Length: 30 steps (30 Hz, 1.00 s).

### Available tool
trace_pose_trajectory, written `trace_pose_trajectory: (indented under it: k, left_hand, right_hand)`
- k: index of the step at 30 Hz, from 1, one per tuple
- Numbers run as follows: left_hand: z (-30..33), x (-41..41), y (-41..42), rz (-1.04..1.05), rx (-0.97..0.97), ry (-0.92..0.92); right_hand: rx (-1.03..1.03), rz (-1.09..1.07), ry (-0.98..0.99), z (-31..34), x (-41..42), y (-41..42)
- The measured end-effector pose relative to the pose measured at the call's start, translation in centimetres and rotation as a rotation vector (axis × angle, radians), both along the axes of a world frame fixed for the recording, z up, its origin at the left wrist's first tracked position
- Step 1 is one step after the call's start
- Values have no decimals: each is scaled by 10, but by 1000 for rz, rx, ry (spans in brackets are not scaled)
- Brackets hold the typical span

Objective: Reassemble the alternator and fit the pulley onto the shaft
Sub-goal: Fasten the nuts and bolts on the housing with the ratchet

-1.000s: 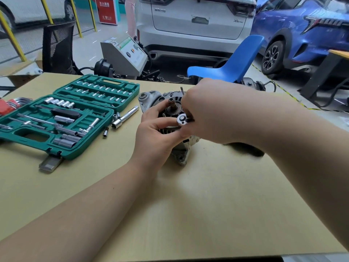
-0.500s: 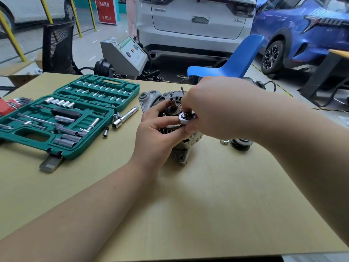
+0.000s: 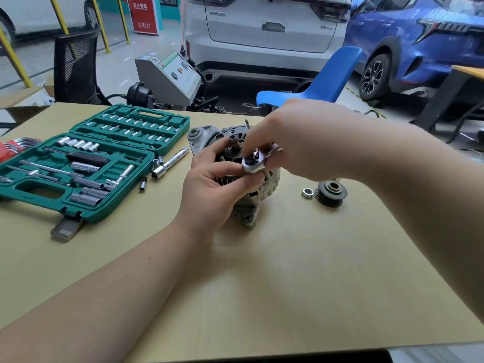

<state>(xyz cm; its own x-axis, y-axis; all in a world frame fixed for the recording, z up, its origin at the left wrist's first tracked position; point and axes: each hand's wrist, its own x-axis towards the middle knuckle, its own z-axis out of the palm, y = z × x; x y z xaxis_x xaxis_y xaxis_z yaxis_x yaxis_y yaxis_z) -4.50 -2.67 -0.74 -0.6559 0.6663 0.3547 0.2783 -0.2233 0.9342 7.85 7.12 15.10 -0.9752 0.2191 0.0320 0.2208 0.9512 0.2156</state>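
Reassembly is the step in hand, to my judgement, and the pulley stage has not yet begun. The alternator stands on the wooden table with its bare shaft pointing up, nothing fitted on it. The left hand is curled round the front of the housing and grips it, the thumb lying across the vents. The right hand comes from above and pinches the head of a small ratchet tool between its fingertips, just beside the shaft at the right rim of the housing (I think it is on a housing bolt, but the bolt itself is hidden under the tool). The pulley lies flat on the table to the right of the alternator, apart from it, and the nut lies just beside the pulley on its left. The green socket case is open at the left side of the table, with a loose extension bar between the case and the alternator. The next move probably calls for finishing this bolt, then putting the tool down, so that the right hand is free to take the pulley. The pulley bore must meet the shaft straight, and the left hand should hold the housing firm, because the alternator stands on an uneven base and may tip.
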Motion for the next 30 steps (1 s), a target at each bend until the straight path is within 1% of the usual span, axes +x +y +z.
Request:
trace_pose_trajectory:
  k: [2,5,8,13,17,21,22,26,28,30]
  left_hand:
    - [0,0,0,13,-11,32]
    - [0,2,1,52,-5,51]
    - [-2,3,3,79,16,51]
    - [-5,0,4,27,39,15]
    - [-5,-1,3,20,26,5]
    - [-3,2,2,41,23,46]
    - [-3,3,2,50,31,41]
    - [-2,2,2,30,48,17]
    - [-3,1,3,13,49,7]
    - [-6,-2,4,3,55,1]
  right_hand:
    - [-31,-50,9,-1,2,2]
    - [62,-104,40,-7,3,-4]
    - [66,-148,67,-12,3,-14]
    - [104,-113,36,-8,2,-14]
    - [74,-56,-52,6,3,-4]
    - [159,-110,26,-5,6,-20]
    - [153,-114,45,-10,6,-27]
    - [151,-132,11,-16,4,-40]
    - [149,-137,34,-11,2,-30]
    - [143,-109,9,-4,2,-16]
